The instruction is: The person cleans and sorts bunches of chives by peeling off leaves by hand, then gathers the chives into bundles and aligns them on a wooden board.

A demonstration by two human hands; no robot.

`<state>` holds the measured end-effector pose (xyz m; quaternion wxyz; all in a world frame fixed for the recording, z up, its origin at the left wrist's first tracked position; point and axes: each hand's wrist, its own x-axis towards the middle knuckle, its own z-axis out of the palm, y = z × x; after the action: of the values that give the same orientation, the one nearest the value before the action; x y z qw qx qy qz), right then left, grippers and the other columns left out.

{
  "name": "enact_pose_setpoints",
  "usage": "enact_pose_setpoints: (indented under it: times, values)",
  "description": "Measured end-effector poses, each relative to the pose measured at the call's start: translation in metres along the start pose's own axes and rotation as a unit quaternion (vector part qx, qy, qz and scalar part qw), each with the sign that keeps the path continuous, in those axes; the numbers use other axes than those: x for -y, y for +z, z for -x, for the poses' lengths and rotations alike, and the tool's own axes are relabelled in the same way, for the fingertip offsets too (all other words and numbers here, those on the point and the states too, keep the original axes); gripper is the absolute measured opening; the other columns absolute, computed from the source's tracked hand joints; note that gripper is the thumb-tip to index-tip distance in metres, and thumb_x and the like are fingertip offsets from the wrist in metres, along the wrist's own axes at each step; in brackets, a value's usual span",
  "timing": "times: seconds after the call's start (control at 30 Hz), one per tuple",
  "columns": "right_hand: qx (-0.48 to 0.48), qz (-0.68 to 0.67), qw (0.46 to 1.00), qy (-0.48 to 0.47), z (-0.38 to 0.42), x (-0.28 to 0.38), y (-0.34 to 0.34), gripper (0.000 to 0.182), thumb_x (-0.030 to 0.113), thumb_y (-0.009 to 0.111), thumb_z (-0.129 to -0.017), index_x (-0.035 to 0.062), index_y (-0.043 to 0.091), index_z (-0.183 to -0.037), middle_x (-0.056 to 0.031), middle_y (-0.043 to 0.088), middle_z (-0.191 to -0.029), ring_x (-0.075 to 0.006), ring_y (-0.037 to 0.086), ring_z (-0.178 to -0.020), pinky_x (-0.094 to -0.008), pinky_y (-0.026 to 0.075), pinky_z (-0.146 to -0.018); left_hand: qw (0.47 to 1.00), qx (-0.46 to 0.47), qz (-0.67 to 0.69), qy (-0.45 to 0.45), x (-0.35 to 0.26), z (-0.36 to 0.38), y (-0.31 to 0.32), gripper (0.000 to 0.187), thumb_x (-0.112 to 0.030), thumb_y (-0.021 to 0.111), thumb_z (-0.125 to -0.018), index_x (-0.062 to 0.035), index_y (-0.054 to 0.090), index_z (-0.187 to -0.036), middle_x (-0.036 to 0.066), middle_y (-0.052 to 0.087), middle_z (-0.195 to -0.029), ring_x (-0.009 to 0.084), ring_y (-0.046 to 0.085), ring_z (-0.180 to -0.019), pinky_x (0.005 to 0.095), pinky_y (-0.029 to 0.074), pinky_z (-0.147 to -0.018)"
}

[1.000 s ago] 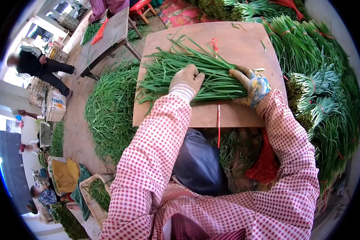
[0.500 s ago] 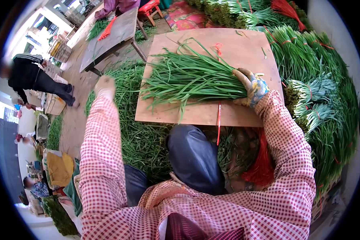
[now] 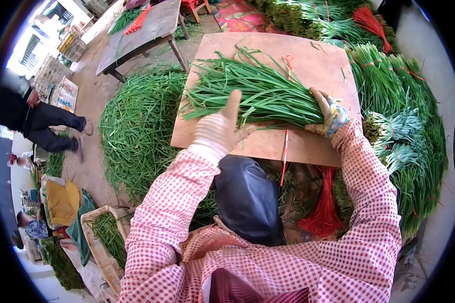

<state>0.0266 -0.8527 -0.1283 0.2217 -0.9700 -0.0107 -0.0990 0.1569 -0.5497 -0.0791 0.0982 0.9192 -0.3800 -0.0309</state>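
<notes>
A loose bunch of long green chives point(image 3: 258, 93) lies across the wooden board point(image 3: 212, 136), leaf tips toward the left. My right hand point(image 3: 330, 113), in a patterned work glove, is closed around the stem end at the right. My left hand point(image 3: 220, 121), in a pale glove, is open at the near left edge of the leaves, thumb and fingers spread and slightly blurred. Under the bunch runs a red tie strip point(image 3: 285, 151); its looped end shows beyond the leaves and its tail hangs over the board's near edge.
Tied chive bundles point(image 3: 374, 76) are stacked along the right. A heap of loose leaves point(image 3: 136, 131) covers the floor at left. Red strips point(image 3: 322, 207) hang below the board. A low table point(image 3: 146, 38) stands ahead; a plastic crate point(image 3: 93, 217) and a walking person point(image 3: 40, 113) are left.
My left hand has come in from the far left to the near edge of the chives. My right hand keeps its grip on the stems. The person at left has come closer.
</notes>
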Motion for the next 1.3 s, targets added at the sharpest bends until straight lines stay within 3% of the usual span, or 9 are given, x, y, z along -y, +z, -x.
enact_pose_setpoints:
  times: [0.37,0.47,0.5,0.6,0.73,0.83,0.93,1.1,1.3]
  values:
    - [0.007,0.046,0.999,0.011,-0.001,0.0,0.001,0.084,0.033,0.075,-0.074,0.0078,0.031,-0.142,-0.0208,0.044,-0.134,-0.0388,0.047,-0.12,-0.0413,0.041,-0.1,0.986,0.133,-0.038,0.093,0.014,-0.058,0.021,0.042,-0.042,0.045,-0.093,-0.0024,0.058,-0.096,0.02,0.064,-0.076,0.0384,0.061,-0.077,0.0451,0.049,-0.069]
    - [0.029,0.081,0.996,0.033,-0.005,0.008,-0.004,0.082,0.032,0.074,-0.076,0.0081,0.032,-0.142,-0.0212,0.044,-0.134,-0.0394,0.049,-0.118,-0.0421,0.043,-0.098,0.916,-0.065,0.393,0.042,0.03,-0.046,0.052,0.04,-0.041,0.046,-0.095,-0.004,0.06,-0.089,0.006,0.06,-0.073,0.0226,0.059,-0.064,0.0345,0.048,-0.063]
    - [0.024,0.068,0.997,0.033,-0.005,0.004,-0.002,0.082,0.032,0.074,-0.076,0.0087,0.032,-0.142,-0.0219,0.044,-0.133,-0.0396,0.05,-0.117,-0.0426,0.043,-0.097,0.813,0.008,0.57,-0.114,0.035,-0.043,0.027,0.054,-0.05,0.06,-0.086,-0.0059,0.057,-0.118,0.007,0.062,-0.095,0.0217,0.058,-0.082,0.0336,0.048,-0.083]
    - [0.03,0.086,0.996,0.023,-0.005,0.001,-0.003,0.082,0.031,0.074,-0.076,0.0088,0.031,-0.142,-0.0223,0.044,-0.133,-0.0401,0.05,-0.117,-0.0424,0.043,-0.097,0.682,-0.171,0.6,-0.382,0.095,-0.032,-0.003,0.031,-0.039,0.053,-0.088,-0.0078,0.056,-0.092,0.001,0.048,-0.071,0.0124,0.048,-0.061,0.028,0.045,-0.052]
    - [0.005,0.087,0.996,-0.029,-0.002,-0.004,0.002,0.086,0.03,0.075,-0.074,0.0081,0.028,-0.143,-0.0222,0.042,-0.135,-0.0407,0.048,-0.118,-0.0437,0.042,-0.098,0.84,-0.074,0.256,-0.472,0.207,-0.01,-0.034,0.052,-0.012,0.057,-0.087,-0.0078,0.036,-0.134,0.016,0.064,-0.094,0.02,0.058,-0.06,0.0308,0.048,-0.051]
    - [0.005,0.07,0.997,-0.016,-0.001,-0.003,0.006,0.089,0.03,0.076,-0.072,0.0076,0.027,-0.143,-0.0217,0.041,-0.135,-0.0407,0.046,-0.12,-0.0442,0.042,-0.099,0.952,-0.25,-0.027,-0.177,0.267,-0.017,-0.003,0.045,-0.019,0.058,-0.086,-0.0114,0.045,-0.128,0.019,0.064,-0.108,0.0284,0.065,-0.08,0.037,0.051,-0.073]
    - [-0.013,0.076,0.996,-0.047,-0.001,-0.006,0.007,0.091,0.03,0.079,-0.069,0.0074,0.029,-0.142,-0.0207,0.041,-0.135,-0.0402,0.046,-0.12,-0.0438,0.041,-0.1,0.954,-0.226,0.168,-0.103,0.144,-0.049,-0.037,0.018,-0.025,0.06,-0.086,-0.0089,0.063,-0.093,0.013,0.066,-0.08,0.0231,0.064,-0.071,0.0362,0.051,-0.067]
    - [0.027,0.048,0.998,-0.019,-0.002,0.009,-0.009,0.1,0.035,0.082,-0.063,0.0083,0.028,-0.143,-0.021,0.039,-0.137,-0.0402,0.044,-0.121,-0.0435,0.04,-0.101,0.884,-0.254,0.336,0.202,0.008,-0.056,-0.026,0.009,-0.007,0.065,-0.084,-0.0023,0.063,-0.091,0.003,0.059,-0.074,0.007,0.053,-0.062,0.0229,0.045,-0.057]
    - [0.11,0.104,0.988,0.014,-0.004,0.027,-0.033,0.108,0.053,0.079,-0.06,0.014,0.026,-0.145,-0.0202,0.033,-0.142,-0.0409,0.037,-0.128,-0.0488,0.03,-0.107,0.902,-0.124,0.369,0.187,-0.031,-0.021,0.004,0.014,-0.011,0.066,-0.083,-0.0024,0.063,-0.094,0.004,0.056,-0.07,0.0085,0.052,-0.061,0.0239,0.043,-0.055]
